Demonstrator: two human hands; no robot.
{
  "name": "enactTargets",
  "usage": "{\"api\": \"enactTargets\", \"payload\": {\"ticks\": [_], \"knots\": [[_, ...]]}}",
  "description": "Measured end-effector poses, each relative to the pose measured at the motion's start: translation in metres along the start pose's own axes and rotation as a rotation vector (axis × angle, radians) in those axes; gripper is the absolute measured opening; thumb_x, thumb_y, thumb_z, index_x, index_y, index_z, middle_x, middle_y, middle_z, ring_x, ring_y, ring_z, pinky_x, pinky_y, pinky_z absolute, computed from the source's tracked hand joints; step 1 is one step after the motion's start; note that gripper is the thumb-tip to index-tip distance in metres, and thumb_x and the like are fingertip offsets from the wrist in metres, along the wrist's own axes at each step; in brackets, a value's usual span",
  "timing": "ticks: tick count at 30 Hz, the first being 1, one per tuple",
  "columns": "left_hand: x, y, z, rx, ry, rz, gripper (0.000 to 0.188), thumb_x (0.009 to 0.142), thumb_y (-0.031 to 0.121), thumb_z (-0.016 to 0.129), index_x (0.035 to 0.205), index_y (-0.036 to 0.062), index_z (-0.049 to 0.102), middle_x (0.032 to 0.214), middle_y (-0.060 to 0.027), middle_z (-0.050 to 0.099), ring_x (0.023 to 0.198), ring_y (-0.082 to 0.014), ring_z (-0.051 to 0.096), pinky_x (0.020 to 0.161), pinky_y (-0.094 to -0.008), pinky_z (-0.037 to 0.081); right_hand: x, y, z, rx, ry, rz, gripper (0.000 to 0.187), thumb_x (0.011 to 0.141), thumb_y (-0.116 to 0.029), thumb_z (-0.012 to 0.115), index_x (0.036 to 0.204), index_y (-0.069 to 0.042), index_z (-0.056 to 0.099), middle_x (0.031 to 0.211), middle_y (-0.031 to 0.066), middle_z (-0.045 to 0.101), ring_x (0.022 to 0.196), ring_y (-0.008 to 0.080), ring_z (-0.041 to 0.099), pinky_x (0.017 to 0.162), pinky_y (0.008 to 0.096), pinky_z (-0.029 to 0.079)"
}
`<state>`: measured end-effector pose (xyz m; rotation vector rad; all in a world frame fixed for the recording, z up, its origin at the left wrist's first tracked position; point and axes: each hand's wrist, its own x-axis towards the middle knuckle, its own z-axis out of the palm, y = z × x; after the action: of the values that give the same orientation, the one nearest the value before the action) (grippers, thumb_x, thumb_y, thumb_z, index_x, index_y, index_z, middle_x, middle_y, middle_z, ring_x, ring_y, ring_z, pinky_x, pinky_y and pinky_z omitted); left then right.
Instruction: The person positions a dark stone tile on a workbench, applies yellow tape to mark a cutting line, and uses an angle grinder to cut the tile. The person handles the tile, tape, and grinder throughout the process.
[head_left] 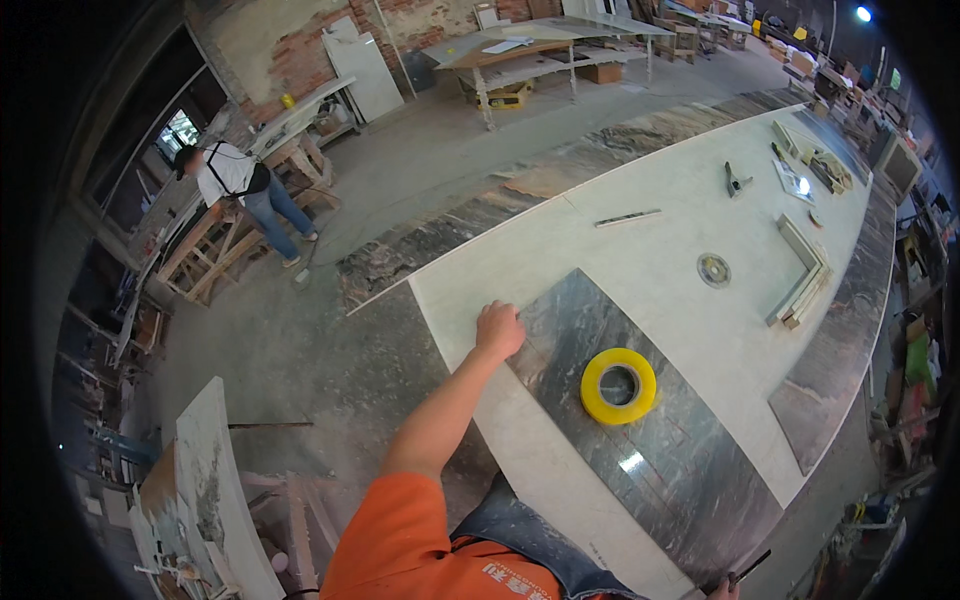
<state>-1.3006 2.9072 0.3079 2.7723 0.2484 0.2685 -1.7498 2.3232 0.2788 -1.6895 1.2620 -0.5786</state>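
Note:
My left hand (500, 331) is closed at the far left edge of a dark grey, veined stone slab (690, 480). Its curled fingers hide whatever is in them. The slab lies flat on a large pale board (640, 260), and faint reddish lines run across its polished face. On the slab sits a roll of yellow tape (590, 405), lying on its side. At the lower edge of the picture my right hand (722, 592) is mostly cut off. It grips a thin dark stick-like tool (750, 567) that points up and right.
On the pale board lie a thin bar (627, 217), a round disc (714, 270), a dark clamp-like tool (737, 180) and an L-shaped stack of strips (800, 275). A co-worker (240, 185) bends over a wooden trestle at left. Pale slabs (215, 480) lean at lower left.

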Motion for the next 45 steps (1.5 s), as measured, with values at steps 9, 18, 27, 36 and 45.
{"api": "enactTargets", "payload": {"ticks": [9,18,27,36,45], "knots": [[0.013,-0.023,0.021,0.070,-0.033,0.114,0.024,0.086,0.017,0.062,0.102,0.0037,0.075,0.103,-0.0229,0.071,0.103,-0.0424,0.065,0.092,-0.0522,0.051,-0.001,0.008,0.012,0.023,-0.033,0.074,0.036,0.093,-0.011,0.066,0.124,0.008,0.069,0.102,0.0111,0.072,0.087,0.0177,0.065,0.076,0.0332,0.054],[0.014,-0.013,0.012,0.015,-0.119,0.074,0.035,0.088,0.017,0.064,0.118,-0.0003,0.071,0.120,-0.0232,0.067,0.112,-0.0395,0.064,0.099,-0.0474,0.050,-0.008,0.000,0.019,-0.194,0.150,-0.009,0.031,0.082,-0.013,0.065,0.108,0.003,0.072,0.085,0.0200,0.067,0.083,0.0299,0.064,0.080,0.0396,0.050],[-0.004,-0.009,-0.007,0.075,-0.095,0.007,0.035,0.088,0.013,0.063,0.121,0.0031,0.070,0.123,-0.0219,0.064,0.116,-0.0418,0.059,0.103,-0.0483,0.047,-0.008,0.017,0.003,-0.244,0.043,0.060,0.040,0.083,-0.007,0.064,0.122,0.002,0.071,0.103,0.0157,0.072,0.094,0.0237,0.067,0.087,0.0359,0.052],[-0.005,0.009,-0.008,0.155,-0.108,-0.092,0.032,0.086,0.017,0.063,0.116,0.0053,0.070,0.120,-0.0193,0.064,0.115,-0.0412,0.058,0.100,-0.0499,0.048,-0.039,-0.009,-0.024,-0.250,-0.086,0.098,0.040,0.087,0.000,0.060,0.125,0.008,0.068,0.111,0.0152,0.073,0.103,0.0223,0.067,0.093,0.0349,0.051],[0.000,0.037,-0.002,0.171,-0.133,-0.128,0.034,0.087,0.018,0.065,0.119,0.0077,0.069,0.123,-0.0162,0.063,0.119,-0.0378,0.058,0.101,-0.0486,0.048,-0.052,0.015,-0.034,-0.263,-0.037,0.160,0.041,0.088,-0.001,0.057,0.127,0.011,0.065,0.118,0.0211,0.071,0.108,0.0284,0.068,0.096,0.0379,0.052]]}}
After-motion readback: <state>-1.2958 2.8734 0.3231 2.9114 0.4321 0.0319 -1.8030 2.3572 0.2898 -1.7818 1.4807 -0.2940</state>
